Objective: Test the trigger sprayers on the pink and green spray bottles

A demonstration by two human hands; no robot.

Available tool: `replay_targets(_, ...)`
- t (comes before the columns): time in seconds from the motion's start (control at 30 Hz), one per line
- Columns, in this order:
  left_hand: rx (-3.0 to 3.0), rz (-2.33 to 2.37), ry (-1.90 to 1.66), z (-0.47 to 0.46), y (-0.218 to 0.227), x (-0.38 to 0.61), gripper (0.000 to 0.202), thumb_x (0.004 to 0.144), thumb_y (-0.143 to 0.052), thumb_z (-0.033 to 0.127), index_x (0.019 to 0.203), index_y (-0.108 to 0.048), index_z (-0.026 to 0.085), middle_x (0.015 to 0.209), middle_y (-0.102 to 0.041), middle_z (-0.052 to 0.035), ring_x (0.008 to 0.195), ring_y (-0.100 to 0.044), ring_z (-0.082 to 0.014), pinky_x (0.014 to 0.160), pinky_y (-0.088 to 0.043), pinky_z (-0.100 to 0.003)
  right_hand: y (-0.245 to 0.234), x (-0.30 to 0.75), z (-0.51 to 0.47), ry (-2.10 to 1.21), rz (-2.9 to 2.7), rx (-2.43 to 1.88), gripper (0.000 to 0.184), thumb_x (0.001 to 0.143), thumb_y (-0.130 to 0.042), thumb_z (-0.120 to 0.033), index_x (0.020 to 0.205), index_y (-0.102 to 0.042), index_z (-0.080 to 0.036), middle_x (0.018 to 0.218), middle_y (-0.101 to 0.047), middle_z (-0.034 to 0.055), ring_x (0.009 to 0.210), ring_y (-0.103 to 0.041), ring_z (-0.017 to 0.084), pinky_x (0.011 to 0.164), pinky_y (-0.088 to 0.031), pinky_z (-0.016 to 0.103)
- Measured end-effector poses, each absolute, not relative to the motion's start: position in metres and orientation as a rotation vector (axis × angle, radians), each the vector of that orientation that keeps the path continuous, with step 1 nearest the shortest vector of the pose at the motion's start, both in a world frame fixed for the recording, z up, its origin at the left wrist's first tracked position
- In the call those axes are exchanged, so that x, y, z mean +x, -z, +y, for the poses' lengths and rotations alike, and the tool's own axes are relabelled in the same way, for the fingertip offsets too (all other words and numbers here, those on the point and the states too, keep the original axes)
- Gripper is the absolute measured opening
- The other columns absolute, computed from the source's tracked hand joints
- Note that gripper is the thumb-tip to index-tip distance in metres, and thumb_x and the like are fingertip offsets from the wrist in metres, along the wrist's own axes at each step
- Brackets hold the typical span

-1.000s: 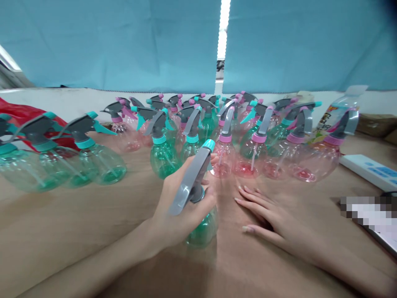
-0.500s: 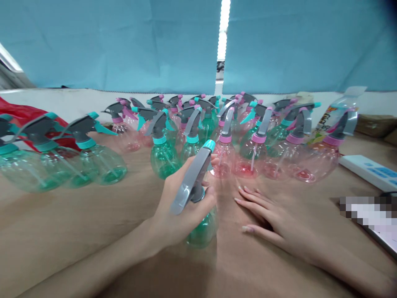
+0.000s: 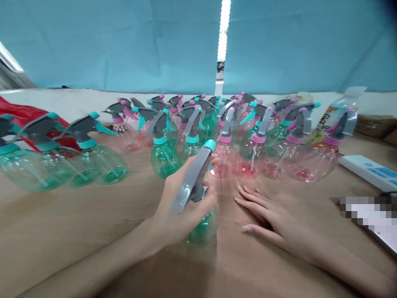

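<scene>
My left hand (image 3: pixel 182 211) is wrapped round the neck of a green spray bottle (image 3: pixel 203 229) with a grey head and a turquoise nozzle. The bottle stands on the brown tabletop (image 3: pixel 124 231), and its trigger is mostly hidden by my fingers. To the right, my right hand (image 3: pixel 269 219) lies on the table with its fingers stretched out, holding nothing. Just beyond both hands is a group of spray bottles, among them a pink one (image 3: pixel 248 165) and a green one (image 3: pixel 164 161).
Several green spray bottles (image 3: pixel 111 169) line the left side, before a red plastic sheet (image 3: pixel 27 111). At the right are a clear drink bottle (image 3: pixel 338 103), a white power strip (image 3: pixel 372 169) and a blurred-out phone-like object (image 3: pixel 378 223). A blue cloth (image 3: pixel 108 45) hangs behind.
</scene>
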State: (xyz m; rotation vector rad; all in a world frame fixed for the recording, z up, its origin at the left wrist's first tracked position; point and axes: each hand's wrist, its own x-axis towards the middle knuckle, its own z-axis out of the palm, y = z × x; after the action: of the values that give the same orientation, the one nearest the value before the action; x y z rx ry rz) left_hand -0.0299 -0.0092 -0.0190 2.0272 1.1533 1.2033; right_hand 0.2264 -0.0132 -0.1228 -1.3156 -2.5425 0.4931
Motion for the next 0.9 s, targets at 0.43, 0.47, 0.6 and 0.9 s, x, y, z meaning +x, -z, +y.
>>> replay_targets(0.43, 2.024, 1.129, -1.194, -0.01, 0.012, -0.028, 0.023, 0.074, -0.052, 0.013, 0.096, -0.055, 0.02, 0.068, -0.043, 0.0063, 0.052, -0.035, -0.0103, 0.05, -0.036, -0.026, 0.121, 0.227, -0.014, -0.479, -2.562, -1.333, 0.063, 0.095, -0.047, -0.059, 0.15, -0.035, -0.03, 0.159, -0.026, 0.0029, 0.146, -0.022, 0.029, 0.116, -0.025, 0.056)
replay_targets(0.47, 2.03, 1.117, -1.196, -0.01, 0.011, -0.028, 0.022, 0.073, -0.052, 0.012, 0.093, -0.054, 0.02, 0.068, -0.042, 0.0065, 0.052, -0.034, -0.0103, 0.05, -0.035, -0.026, 0.121, 0.227, -0.014, -0.48, -2.563, -1.331, 0.063, 0.095, -0.047, -0.059, 0.15, -0.035, -0.03, 0.159, -0.026, 0.003, 0.146, -0.022, 0.029, 0.116, -0.026, 0.055)
replay_targets(0.6, 2.053, 1.095, -1.199, -0.01, 0.01, -0.031, 0.019, 0.072, -0.052, 0.011, 0.088, -0.051, 0.021, 0.066, -0.039, 0.007, 0.053, -0.036, -0.0111, 0.051, -0.035, -0.027, 0.121, 0.226, -0.014, -0.489, -2.566, -1.323, 0.062, 0.096, -0.046, -0.059, 0.15, -0.036, -0.03, 0.159, -0.026, 0.0035, 0.146, -0.022, 0.029, 0.116, -0.026, 0.055)
replay_targets(0.9, 1.916, 1.13, -1.181, -0.014, 0.006, -0.029, 0.019, 0.071, -0.056, 0.013, 0.086, -0.05, 0.022, 0.077, -0.055, 0.0039, 0.057, -0.05, -0.0101, 0.053, -0.042, -0.024, 0.122, 0.227, -0.013, -0.526, -2.529, -1.298, 0.063, 0.095, -0.05, -0.057, 0.149, -0.037, -0.03, 0.159, -0.028, 0.0049, 0.146, -0.023, 0.03, 0.116, -0.026, 0.056)
